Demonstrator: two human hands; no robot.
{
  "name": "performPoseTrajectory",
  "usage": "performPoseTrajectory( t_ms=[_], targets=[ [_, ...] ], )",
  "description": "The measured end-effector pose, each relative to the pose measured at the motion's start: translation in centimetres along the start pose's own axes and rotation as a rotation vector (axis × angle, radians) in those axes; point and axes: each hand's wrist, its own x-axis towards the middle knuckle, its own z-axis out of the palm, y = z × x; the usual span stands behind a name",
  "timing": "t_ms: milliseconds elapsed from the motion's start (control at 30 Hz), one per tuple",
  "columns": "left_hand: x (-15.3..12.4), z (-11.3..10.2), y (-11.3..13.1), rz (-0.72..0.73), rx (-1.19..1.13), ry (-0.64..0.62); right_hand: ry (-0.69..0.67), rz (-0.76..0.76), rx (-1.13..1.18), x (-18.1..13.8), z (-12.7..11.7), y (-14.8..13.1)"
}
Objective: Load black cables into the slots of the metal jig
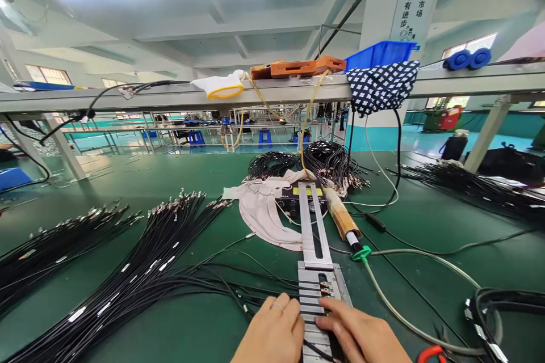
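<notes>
A slotted metal fixture (pixel 314 290) lies on the green bench, with several black cables (pixel 221 285) laid across its grooves from the left. Stripped cable ends with small coloured wires (pixel 325 288) show at its right side. My left hand (pixel 275 329) is closed at the fixture's left edge, fingers curled over a black cable. From the right, my right hand (pixel 361 332) reaches over the fixture, its thumb and fingers closed around a cable end, which they mostly hide.
Bundles of black cables (pixel 145 261) spread over the left of the bench. Behind the fixture are a pale cloth (pixel 266 215), a black control box (pixel 289 204) and a tape-wrapped tool (pixel 340 212). Red handles (pixel 431 353) and a cable coil (pixel 489 312) lie right.
</notes>
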Motion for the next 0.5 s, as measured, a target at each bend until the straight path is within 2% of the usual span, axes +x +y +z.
performPoseTrajectory(
  t_ms=[100, 267, 400, 500],
  targets=[
    [0.1, -0.4, -0.4, 0.012, 0.03, -0.097, -0.015, 0.144, 0.268, 0.2, -0.8, 0.0],
    [1.0, -0.9, -0.8, -0.194, -0.261, -0.32, -0.016, 0.267, 0.442, 0.7, -1.0, -0.4],
    [1.1, -3.2, -1.2, -0.24, -0.483, -0.304, 0.028, 0.36, 0.605, 1.1, -1.1, -0.3],
    [0.9, -4.2, -1.1, -0.254, -0.493, -0.241, 0.102, 0.461, 0.757, 1.4, -1.2, -0.1]
  ],
)
